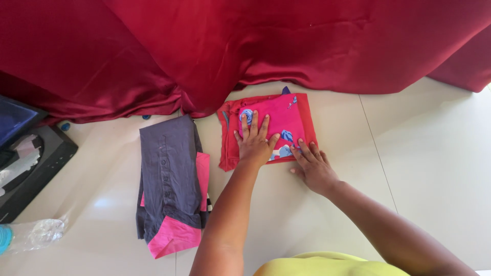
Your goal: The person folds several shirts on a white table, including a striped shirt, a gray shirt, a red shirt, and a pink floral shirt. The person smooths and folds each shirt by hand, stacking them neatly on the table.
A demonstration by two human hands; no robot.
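Note:
A folded stack of clothes lies on the pale tiled floor: a bright pink piece with blue patterns on top of a red one. My left hand rests flat on the pink piece, fingers spread. My right hand presses its fingertips on the stack's near right corner. Neither hand grips anything.
Left of the stack lies a pile with a grey buttoned shirt over pink cloth. A dark red drape hangs across the back. At far left sit a black box and a clear plastic bottle.

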